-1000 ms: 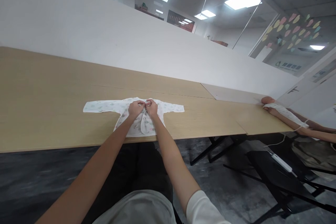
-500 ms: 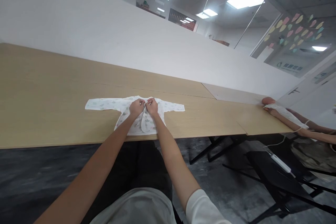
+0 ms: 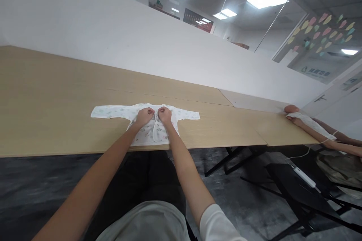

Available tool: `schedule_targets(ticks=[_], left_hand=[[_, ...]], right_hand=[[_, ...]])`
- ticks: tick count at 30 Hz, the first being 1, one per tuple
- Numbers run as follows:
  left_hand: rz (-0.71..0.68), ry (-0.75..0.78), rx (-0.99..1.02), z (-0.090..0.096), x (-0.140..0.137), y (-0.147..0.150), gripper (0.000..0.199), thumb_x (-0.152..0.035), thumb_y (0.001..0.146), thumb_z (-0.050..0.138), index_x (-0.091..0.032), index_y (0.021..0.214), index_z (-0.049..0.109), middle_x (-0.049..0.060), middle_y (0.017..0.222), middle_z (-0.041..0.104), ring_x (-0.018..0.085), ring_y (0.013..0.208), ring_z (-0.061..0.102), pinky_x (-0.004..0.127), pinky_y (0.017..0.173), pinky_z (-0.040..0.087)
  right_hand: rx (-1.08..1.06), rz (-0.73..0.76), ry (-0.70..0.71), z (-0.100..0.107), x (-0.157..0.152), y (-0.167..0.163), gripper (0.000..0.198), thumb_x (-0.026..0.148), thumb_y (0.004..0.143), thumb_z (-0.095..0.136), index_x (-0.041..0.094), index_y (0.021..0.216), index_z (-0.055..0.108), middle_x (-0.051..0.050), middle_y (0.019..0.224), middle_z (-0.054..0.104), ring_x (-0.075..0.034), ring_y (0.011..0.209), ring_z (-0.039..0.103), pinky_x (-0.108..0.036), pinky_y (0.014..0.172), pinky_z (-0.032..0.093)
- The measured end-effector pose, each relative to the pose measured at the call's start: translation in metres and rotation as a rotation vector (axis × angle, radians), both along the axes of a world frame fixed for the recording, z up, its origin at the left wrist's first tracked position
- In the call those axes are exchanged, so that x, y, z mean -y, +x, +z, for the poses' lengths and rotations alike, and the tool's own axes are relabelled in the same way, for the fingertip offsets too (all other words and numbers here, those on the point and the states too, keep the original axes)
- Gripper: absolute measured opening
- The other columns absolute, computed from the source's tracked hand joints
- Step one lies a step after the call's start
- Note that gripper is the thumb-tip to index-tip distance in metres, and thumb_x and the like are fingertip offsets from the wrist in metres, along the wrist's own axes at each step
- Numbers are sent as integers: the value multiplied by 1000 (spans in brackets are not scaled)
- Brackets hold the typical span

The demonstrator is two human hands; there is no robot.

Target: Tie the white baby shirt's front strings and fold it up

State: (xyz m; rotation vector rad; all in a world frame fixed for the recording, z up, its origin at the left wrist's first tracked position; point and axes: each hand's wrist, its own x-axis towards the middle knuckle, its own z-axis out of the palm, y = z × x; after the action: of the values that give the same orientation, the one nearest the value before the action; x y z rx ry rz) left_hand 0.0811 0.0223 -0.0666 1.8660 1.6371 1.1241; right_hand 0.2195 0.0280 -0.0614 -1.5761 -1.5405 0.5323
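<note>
A small white baby shirt (image 3: 160,132) with a pale printed pattern lies spread on the table, its sleeves stretched out to both sides. Over the upper chest, left of the front opening, my left hand (image 3: 144,116) is closed in a pinch on the shirt. My right hand (image 3: 164,115) pinches it just right of the opening, a short gap away. Whether the fingers hold the cloth edge or a thin tie is too small to make out. Both hands cover part of the chest, while the overlapping front flap shows below them.
The long wooden table (image 3: 56,120) runs along a white partition wall (image 3: 135,41) with glass above. Far right, another person's hand (image 3: 295,121) is at a white cloth on the table. Beside the table stands a black chair (image 3: 296,184) bearing a white power strip (image 3: 304,177).
My hands have moved slightly apart, the left one shifting left and a little down. The shirt stays nearly where it was.
</note>
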Motion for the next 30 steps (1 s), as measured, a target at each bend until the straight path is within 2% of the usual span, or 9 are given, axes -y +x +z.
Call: schedule_targets(ticks=[2,6,8,13,17,21,30], left_hand=[[-65,13,43,-1,3,-1,18,-23,70,54,-20,79,70,5,82,75,22,81,69,31,84,53],[-115,24,143,-2,6,-3,26,-21,68,49,-20,86,67,4,83,75,21,84,69,31,87,52],[-123,26,185,-3,7,-3,29,-20,68,47,-20,91,66,4,83,75,21,85,69,32,88,52],[-156,18,198,-3,12,-3,31,-24,70,52,-20,98,64,3,86,75,21,87,70,32,88,52],[-212,-7,181,-1,16,-3,31,-32,70,61,-20,98,65,4,86,75,22,86,70,34,86,53],[-270,-11,190,-1,15,-3,36,-34,66,67,-20,98,65,5,86,75,22,85,70,34,84,53],[-304,-15,222,-10,8,-6,44,-30,63,65,-19,106,66,3,80,73,19,78,68,33,82,53]], right_hand=[[9,38,-19,3,3,1,11,15,79,61,23,76,69,3,69,67,-16,75,65,-26,80,53],[44,212,-38,3,12,3,1,22,78,70,22,77,70,4,63,62,-15,68,62,-25,73,51],[67,246,-17,1,16,3,6,23,76,73,22,81,71,5,65,61,-15,69,61,-25,73,50],[23,213,36,-3,20,2,11,19,76,71,20,87,71,5,68,62,-13,71,61,-24,74,50],[-129,243,-24,-3,19,10,16,12,76,65,19,91,70,5,66,63,-12,66,63,-21,69,51],[-171,292,-48,-2,20,18,23,6,72,62,19,90,70,5,64,64,-13,67,65,-23,71,54],[-218,272,-51,0,21,20,37,2,71,57,20,102,67,4,74,68,-12,67,65,-25,73,57]])
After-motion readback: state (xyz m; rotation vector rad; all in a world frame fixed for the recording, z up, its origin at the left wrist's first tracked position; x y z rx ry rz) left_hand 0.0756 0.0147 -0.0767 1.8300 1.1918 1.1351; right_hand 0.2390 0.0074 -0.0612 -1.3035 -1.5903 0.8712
